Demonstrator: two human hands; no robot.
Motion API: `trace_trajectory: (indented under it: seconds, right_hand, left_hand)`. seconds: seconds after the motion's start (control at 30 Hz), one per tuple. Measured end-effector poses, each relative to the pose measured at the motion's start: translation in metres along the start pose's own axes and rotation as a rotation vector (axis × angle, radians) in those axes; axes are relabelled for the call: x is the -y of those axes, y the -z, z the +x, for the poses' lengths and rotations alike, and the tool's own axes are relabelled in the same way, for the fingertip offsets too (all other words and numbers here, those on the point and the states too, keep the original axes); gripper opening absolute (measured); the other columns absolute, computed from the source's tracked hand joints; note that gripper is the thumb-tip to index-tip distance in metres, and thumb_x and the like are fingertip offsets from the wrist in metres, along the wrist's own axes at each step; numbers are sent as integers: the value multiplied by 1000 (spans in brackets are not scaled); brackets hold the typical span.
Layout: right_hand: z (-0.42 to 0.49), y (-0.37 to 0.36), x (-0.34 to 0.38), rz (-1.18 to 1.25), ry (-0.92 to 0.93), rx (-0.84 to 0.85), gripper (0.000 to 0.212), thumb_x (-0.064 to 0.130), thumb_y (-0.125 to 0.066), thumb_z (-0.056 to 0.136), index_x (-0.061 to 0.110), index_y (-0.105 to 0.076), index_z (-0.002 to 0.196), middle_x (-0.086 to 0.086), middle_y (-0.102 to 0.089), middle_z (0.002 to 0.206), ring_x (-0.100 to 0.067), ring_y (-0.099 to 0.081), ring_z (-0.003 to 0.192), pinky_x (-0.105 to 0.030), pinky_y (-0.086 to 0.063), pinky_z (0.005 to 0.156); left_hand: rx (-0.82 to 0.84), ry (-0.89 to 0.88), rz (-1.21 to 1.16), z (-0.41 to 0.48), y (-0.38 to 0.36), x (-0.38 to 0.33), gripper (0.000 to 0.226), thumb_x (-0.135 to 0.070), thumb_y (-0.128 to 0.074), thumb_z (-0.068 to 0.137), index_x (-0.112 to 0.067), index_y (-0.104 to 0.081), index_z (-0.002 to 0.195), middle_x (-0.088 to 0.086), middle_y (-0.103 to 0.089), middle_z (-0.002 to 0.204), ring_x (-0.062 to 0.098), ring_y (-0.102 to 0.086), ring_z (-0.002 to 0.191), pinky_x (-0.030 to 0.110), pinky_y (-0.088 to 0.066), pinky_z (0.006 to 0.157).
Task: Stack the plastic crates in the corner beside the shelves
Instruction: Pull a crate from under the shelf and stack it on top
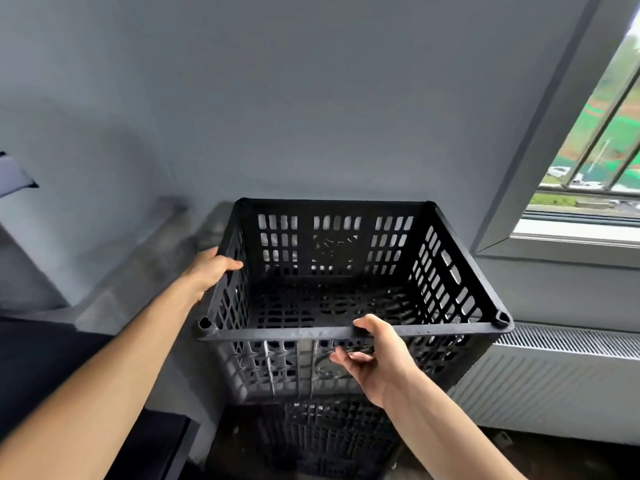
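Grey wall [311, 98] corner, radiator [554, 375] at right. Top crate [346, 289] held directly above lower crate [329, 434], long axis left-right. Left hand [211, 268] clamps left rim; right hand [374, 355] clamps near rim. Next move likely straight down, corners aligned.

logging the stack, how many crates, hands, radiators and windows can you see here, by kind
crates: 2, top crate, lower crate
hands: 2, left hand, right hand
radiators: 1, radiator
windows: 1, window
total: 6
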State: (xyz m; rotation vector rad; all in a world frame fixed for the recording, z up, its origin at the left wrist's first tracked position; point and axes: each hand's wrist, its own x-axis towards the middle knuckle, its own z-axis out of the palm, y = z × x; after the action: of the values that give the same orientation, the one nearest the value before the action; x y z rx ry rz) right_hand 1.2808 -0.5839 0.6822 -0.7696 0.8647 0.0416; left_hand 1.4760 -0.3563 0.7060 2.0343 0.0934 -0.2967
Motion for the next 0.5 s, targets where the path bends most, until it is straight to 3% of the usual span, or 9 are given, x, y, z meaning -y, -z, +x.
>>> trace_trajectory:
  seconds: [0.07, 0.27, 0.37, 0.43, 0.5]
  right_hand:
    - [6, -11, 2, 13, 22, -28, 23, 12, -69, 81, 2, -61, 100, -23, -60, 94, -47, -67, 103, -34, -62, 63]
    - [26, -27, 10, 1, 50, -82, 31, 20, -74, 81, 12, -60, 108, -27, -54, 118, -43, -70, 99, -38, -63, 69]
    - [30, -24, 15, -54, 39, -62, 40, 27, -77, 82, 13, -58, 113, -29, -56, 120, -41, -69, 101, -41, -62, 73]
    - [25, -17, 20, -197, 18, 37, 42, 38, -71, 88, 18, -52, 120, -30, -62, 117, -40, -71, 97, -44, -61, 78]
    - [14, -9, 29, -491, -41, 180, 44, 45, -58, 95, 12, -54, 123, -25, -70, 112, -37, -72, 100, -46, -58, 88]
  left_hand:
    - [33, -12, 30, 25, 1, -2, 27, -19, -68, 84, -18, -66, 111, 5, -69, 114, 28, -63, 108, 48, -45, 103]
    - [112, -50, 78, 71, -7, -11, 25, -14, -64, 85, -12, -65, 109, 9, -68, 111, 29, -60, 105, 37, -42, 89]
    - [139, -65, 82, 87, -9, -13, 26, -12, -62, 87, -13, -63, 114, 10, -66, 112, 28, -60, 103, 34, -41, 87]
    - [151, -71, 79, 95, -9, -13, 32, -11, -60, 89, -14, -61, 120, 9, -65, 114, 27, -59, 102, 34, -41, 88]
    - [155, -67, 85, 101, -8, -10, 36, -11, -59, 90, -13, -59, 125, 7, -63, 116, 27, -58, 103, 34, -41, 87]
